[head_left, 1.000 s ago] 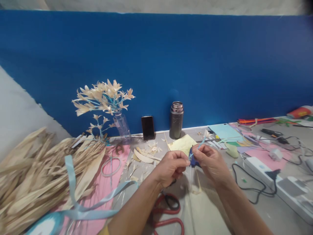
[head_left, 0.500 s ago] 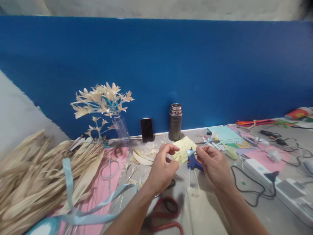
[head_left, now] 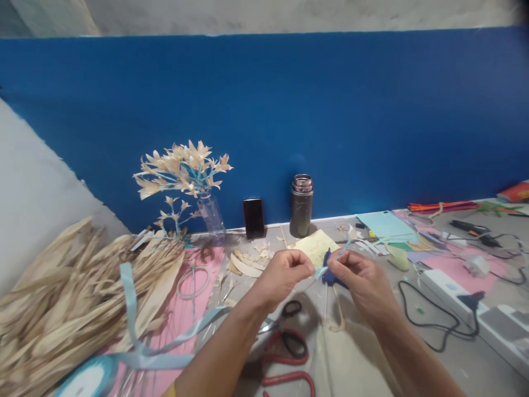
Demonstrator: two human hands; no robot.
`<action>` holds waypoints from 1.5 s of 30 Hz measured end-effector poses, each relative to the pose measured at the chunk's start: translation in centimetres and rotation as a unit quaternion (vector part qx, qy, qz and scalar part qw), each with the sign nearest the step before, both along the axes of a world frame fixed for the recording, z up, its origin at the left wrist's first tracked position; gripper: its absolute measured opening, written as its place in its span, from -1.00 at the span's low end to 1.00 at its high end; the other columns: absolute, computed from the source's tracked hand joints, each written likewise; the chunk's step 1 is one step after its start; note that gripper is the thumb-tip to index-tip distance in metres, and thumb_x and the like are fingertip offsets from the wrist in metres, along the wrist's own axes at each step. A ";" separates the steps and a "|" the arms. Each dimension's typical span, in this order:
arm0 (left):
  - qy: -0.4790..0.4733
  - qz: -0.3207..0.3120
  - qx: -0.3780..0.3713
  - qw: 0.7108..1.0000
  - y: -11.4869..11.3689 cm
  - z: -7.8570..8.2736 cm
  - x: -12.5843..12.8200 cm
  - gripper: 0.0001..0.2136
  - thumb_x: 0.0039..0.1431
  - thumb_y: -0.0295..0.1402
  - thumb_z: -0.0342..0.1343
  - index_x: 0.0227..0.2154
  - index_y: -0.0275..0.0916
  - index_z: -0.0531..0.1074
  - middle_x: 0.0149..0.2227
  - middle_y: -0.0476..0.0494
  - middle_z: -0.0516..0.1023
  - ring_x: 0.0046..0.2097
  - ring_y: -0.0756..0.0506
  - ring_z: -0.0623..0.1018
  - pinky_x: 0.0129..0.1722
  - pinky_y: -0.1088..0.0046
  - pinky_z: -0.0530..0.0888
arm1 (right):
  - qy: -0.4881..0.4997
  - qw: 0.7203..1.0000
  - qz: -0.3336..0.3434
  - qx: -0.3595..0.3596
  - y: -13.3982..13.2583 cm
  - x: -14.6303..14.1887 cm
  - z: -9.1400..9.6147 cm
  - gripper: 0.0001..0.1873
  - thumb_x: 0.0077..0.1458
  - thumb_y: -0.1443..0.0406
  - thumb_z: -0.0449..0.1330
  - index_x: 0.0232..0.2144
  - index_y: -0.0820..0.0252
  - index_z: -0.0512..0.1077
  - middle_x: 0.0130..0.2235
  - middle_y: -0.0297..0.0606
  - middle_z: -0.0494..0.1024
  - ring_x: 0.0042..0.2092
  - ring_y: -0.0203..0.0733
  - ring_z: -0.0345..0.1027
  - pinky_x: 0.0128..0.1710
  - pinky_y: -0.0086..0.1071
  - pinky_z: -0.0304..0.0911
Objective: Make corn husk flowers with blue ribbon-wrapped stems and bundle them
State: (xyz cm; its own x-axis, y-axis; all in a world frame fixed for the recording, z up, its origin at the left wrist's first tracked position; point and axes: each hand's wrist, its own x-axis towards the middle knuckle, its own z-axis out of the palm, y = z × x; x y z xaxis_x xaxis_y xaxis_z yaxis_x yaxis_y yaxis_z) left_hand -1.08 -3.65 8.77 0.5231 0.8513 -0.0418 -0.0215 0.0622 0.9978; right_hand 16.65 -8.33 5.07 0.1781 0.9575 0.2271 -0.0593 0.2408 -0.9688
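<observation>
My right hand [head_left: 366, 281] pinches a thin flower stem [head_left: 343, 251] wrapped in light blue tape, with a small pale flower [head_left: 353, 232] at its upper end. Thumb and fingertips of my left hand [head_left: 285, 278] are closed on a short end of light blue tape [head_left: 319, 272] beside the stem. Between and behind the hands lies a blue glue gun [head_left: 329, 275], partly covered by my right hand. Beneath my left forearm are red-handled scissors [head_left: 308, 353] and a pair with black handles [head_left: 291, 309].
Dried husks [head_left: 49, 292] fill the left side, near a roll of blue tape [head_left: 88, 377]. A bottle with husk flowers [head_left: 185, 165], a phone [head_left: 253, 218] and a dark flask [head_left: 301, 207] stand along the wall. A power strip [head_left: 450, 292] with cables lies right.
My left hand has moved right and its open fingers have closed on the tape end beside the stem. The right hand stays near its place, still pinching the stem. The view has shifted slightly.
</observation>
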 end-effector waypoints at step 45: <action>0.005 0.209 0.091 0.974 -8.4 -1.9 1.4 -0.85 0.24 -0.34 0.06 -0.44 -0.22 0.34 -0.51 0.00 0.44 -0.49 0.03 0.39 -0.47 0.55 0.30 | 0.058 0.996 0.040 0.049 -2.8 -1.1 1.1 -0.80 0.06 0.23 0.37 -0.53 0.11 0.47 -0.35 -0.31 0.41 -0.22 -0.15 0.23 -0.18 -0.30 0.13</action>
State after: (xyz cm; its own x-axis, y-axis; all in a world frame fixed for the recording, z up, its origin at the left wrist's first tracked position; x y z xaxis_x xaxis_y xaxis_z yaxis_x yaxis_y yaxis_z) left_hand 0.30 -12.08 6.85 0.1290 0.9837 0.1256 0.0027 -0.1270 0.9919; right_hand 15.53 -11.10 6.16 0.1317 0.9443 0.3017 -0.1924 0.3229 -0.9267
